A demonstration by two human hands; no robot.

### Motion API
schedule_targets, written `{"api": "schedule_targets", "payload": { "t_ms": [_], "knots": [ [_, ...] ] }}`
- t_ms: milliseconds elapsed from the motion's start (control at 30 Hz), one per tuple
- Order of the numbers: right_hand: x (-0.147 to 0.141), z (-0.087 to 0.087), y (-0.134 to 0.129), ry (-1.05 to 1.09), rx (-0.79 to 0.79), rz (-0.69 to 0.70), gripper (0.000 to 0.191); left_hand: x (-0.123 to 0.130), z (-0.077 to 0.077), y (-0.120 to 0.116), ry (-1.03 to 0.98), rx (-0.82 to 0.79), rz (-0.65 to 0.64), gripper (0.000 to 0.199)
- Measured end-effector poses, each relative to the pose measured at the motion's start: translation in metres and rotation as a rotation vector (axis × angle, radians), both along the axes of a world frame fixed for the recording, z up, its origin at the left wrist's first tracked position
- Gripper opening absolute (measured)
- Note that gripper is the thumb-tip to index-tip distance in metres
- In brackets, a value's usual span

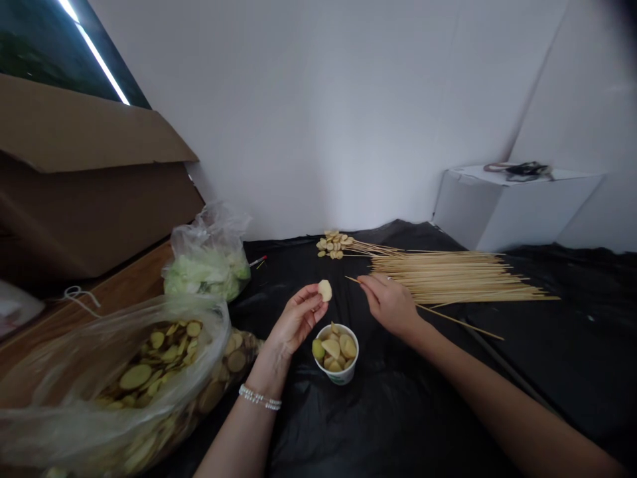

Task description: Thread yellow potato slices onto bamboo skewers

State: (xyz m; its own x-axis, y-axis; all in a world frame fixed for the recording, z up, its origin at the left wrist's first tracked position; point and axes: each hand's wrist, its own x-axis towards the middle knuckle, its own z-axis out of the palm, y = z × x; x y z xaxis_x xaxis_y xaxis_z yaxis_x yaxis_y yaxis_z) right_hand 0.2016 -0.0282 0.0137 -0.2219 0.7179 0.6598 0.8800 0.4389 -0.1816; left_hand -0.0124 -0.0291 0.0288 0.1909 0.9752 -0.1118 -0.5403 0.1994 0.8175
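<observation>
My left hand sits near the middle of the frame, its fingers pinching a pale potato slice held up at their tips. My right hand is just right of it, fingers pressed together around a thin skewer whose point sticks out toward the slice, tip and slice near but apart; the rest of the stick runs down to the right behind my hand. Just below both hands a white cup stands on the black-covered worktop, filled with more slices. Above and right of my right hand lies a pile of bare skewers, and at its upper left end a few loaded skewers lie with slices on them. In the lower left of the frame a clear bag bulges with potato slices. Above it, a smaller bag of greens sits by a cardboard box. A white box stands at the upper right.
</observation>
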Motion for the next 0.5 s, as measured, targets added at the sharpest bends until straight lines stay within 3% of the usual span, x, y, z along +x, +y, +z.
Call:
{"api": "schedule_targets", "payload": {
  "t_ms": [200,333,500],
  "knots": [
    [-0.004,0.0,-0.005,-0.092,0.114,0.095,0.03,-0.002,-0.005,0.002,-0.137,-0.078,-0.042,0.018],
    [-0.008,0.0,-0.011,-0.259,0.115,0.102,0.035,0.0,-0.008,0.005,-0.133,-0.141,0.02,0.015],
    [-0.011,-0.001,-0.014,-0.268,0.124,0.089,0.034,0.005,-0.014,0.008,-0.105,-0.184,0.088,0.016]
  ]
}}
